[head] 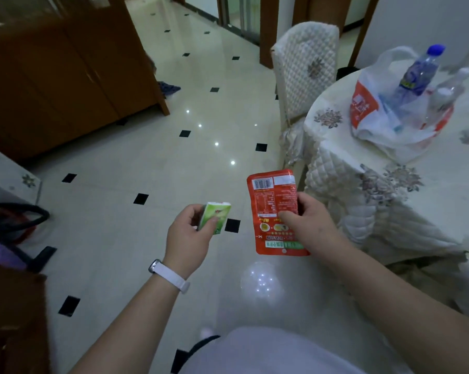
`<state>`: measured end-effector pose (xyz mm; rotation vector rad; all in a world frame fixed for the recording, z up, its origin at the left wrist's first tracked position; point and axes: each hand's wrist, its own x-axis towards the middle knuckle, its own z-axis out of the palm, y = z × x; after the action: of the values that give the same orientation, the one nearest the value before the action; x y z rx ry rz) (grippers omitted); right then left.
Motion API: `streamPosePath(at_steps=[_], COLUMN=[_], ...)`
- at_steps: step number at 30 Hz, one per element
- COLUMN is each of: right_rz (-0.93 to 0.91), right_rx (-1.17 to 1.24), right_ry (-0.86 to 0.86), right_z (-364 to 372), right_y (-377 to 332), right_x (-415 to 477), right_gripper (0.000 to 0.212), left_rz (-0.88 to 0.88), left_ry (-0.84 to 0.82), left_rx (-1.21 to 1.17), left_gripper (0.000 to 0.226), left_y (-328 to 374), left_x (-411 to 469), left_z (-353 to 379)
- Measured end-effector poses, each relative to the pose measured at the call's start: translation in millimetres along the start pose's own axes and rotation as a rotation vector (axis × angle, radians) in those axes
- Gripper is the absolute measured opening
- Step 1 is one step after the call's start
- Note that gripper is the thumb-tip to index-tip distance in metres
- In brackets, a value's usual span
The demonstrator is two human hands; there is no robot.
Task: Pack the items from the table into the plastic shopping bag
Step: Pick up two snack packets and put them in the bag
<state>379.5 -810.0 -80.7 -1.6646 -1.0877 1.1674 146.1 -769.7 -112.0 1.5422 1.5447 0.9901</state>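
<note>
My left hand (188,233) grips a small green tissue pack (219,215) over the floor. My right hand (311,218) holds a red snack packet (271,201) upright, its printed back with a barcode facing me. Both hands are left of the table. The white and red plastic shopping bag (368,103) stands open on the round table (416,190) at the upper right. A blue-capped water bottle (419,74) and clear bottles (446,95) stick out of the bag.
A quilted-cover chair (306,68) stands at the table's left side. A brown wooden cabinet (66,76) fills the upper left. A dark bag (12,220) lies on the tiled floor at left. Glossy tiles spread between cabinet and table.
</note>
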Motion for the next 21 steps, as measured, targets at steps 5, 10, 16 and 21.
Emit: streamPosePath(at_steps=[5,10,16,21], right_rz=[0.052,0.100,0.110,0.116], right_rx=[-0.011,0.002,-0.016,-0.063], right_ry=[0.103,0.248,0.376,0.476], right_z=[10.5,31.3,70.2,78.6], right_y=[-7.3,-27.2,-77.1,-105.3], right_x=[54.0,118.0,201.4,254.4], right_gripper=[0.018,0.020,0.026,0.025], left_rz=[0.015,0.011,0.065,0.087], left_ry=[-0.081,-0.180,-0.320,-0.392], left_rx=[-0.012,-0.101,-0.152,-0.181], left_gripper=[0.020,0.019,0.013,0.012], left_y=[-14.8,-28.0,-26.3,-12.0], left_x=[74.7,166.2,299.5,386.1], left_z=[9.1,16.2,7.4,22.9])
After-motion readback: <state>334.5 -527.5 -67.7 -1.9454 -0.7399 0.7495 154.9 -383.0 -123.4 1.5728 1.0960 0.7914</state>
